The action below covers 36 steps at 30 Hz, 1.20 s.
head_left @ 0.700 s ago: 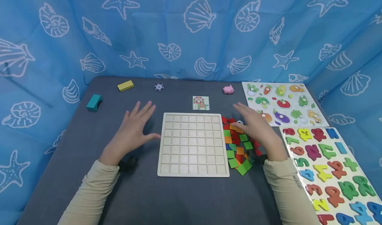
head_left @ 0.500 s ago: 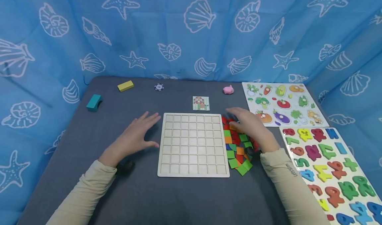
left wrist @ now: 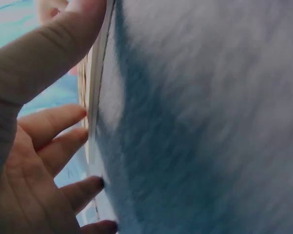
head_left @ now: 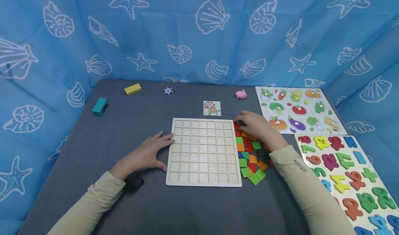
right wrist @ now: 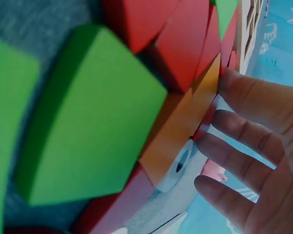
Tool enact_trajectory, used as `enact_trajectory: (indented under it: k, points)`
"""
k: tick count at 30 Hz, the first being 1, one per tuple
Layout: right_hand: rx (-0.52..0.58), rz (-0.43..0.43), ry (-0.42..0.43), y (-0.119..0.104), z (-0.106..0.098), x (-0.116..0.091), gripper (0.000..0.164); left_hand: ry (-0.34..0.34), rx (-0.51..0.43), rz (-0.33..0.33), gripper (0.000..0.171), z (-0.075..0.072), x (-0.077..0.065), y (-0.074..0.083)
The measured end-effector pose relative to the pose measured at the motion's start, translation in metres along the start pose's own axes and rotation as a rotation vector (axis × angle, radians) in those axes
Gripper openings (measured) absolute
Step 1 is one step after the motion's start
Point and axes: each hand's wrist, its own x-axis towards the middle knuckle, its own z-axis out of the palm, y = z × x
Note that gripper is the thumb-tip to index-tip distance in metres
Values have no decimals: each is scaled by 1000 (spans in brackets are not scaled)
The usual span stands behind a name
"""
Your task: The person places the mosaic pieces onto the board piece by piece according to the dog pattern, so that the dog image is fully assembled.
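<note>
the board [head_left: 202,152], at the frame's centre, looks light and stiff, probably best taken by its rim. the tiles [head_left: 242,163], right of centre, seem light, hard and perhaps slippery; pinching their edges should suit. the left grip [head_left: 147,156] is spread at the board's left side; the right grip [head_left: 257,126], fingers apart, reaches the tiles' upper end. grey desk [head_left: 199,210] below, blue curtain [head_left: 174,20] along the top.
</note>
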Motion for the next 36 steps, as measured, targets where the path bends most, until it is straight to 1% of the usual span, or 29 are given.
enact_trajectory:
  k: [5,10,14,17,19,22,26,28,32,36]
  points:
    - [-41,-24,14,2,-1,-2,26,22,14,-23,97,6,0,1]
    - [-72,-33,34,8,-1,-5,27,33,9,-27,97,8,0,1]
    - [-61,-15,74,11,-3,-6,27,36,-3,-28,98,9,0,1]
    - [-44,-6,122,7,-8,-6,27,45,-17,-33,99,10,0,1]
    - [-33,-8,152,-2,-11,-5,26,51,-28,-38,99,11,-1,1]
    - [-23,-26,209,-21,-16,2,25,63,-40,-42,99,13,-2,1]
    - [1,-68,249,-51,-17,18,25,81,-65,-35,99,15,-4,-1]
    - [13,-93,248,-68,-16,29,26,86,-81,-29,99,16,-5,-3]
    - [8,-125,218,-98,-10,50,26,94,-116,-9,97,20,-6,-9]
    - [-28,-132,192,-120,-3,66,27,101,-141,21,95,23,-6,-13]
